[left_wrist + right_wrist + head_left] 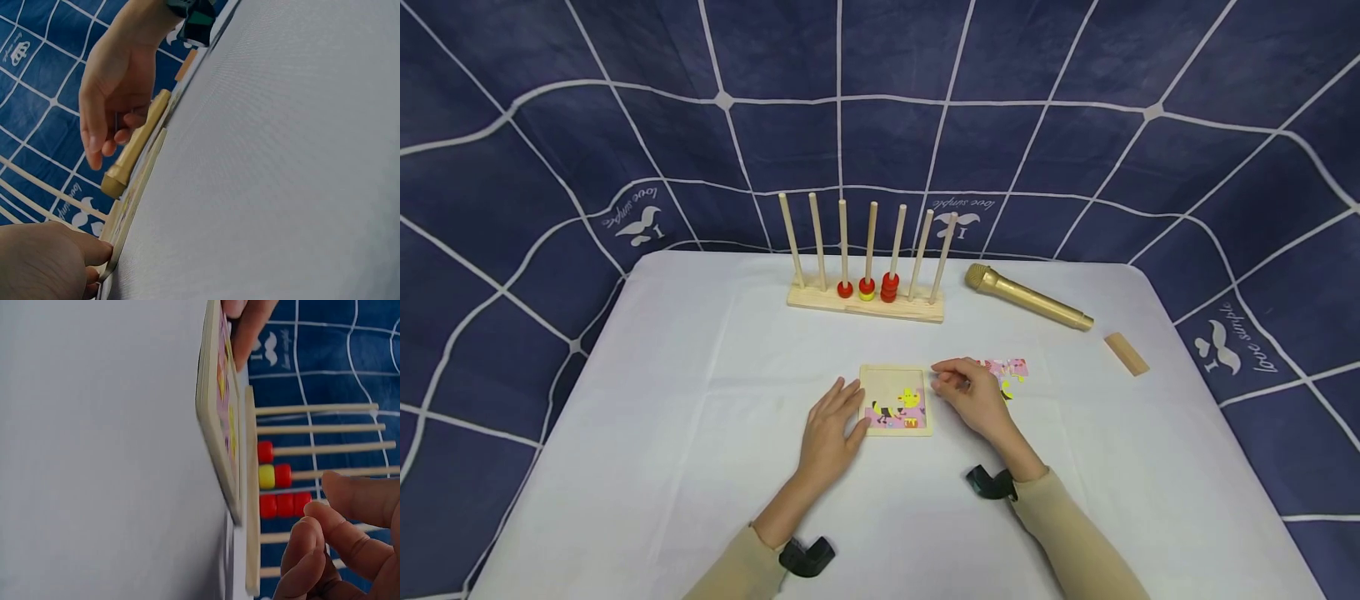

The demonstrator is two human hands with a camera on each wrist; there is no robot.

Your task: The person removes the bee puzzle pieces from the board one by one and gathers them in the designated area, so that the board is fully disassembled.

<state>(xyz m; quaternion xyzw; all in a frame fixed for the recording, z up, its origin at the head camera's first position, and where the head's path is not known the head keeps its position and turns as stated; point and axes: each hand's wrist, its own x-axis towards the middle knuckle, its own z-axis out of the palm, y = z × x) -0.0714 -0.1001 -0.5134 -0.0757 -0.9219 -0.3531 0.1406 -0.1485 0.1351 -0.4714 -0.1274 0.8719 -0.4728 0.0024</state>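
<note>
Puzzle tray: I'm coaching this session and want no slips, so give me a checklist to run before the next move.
Left hand touching the left edge of the puzzle tray: ok.
Bare space in the tray: ok, toward its far side.
Right hand apart from the tray: ok, right of it.
Piece in the right hand: cannot tell; none shows clearly.
Loose pieces fully in view: not ok; the right hand partly hides them.
Bead rack and microphone apart from the tray: ok.

Both hands (830,435) (977,402) apart, left fingers extended, right fingers loosely bent.
</note>
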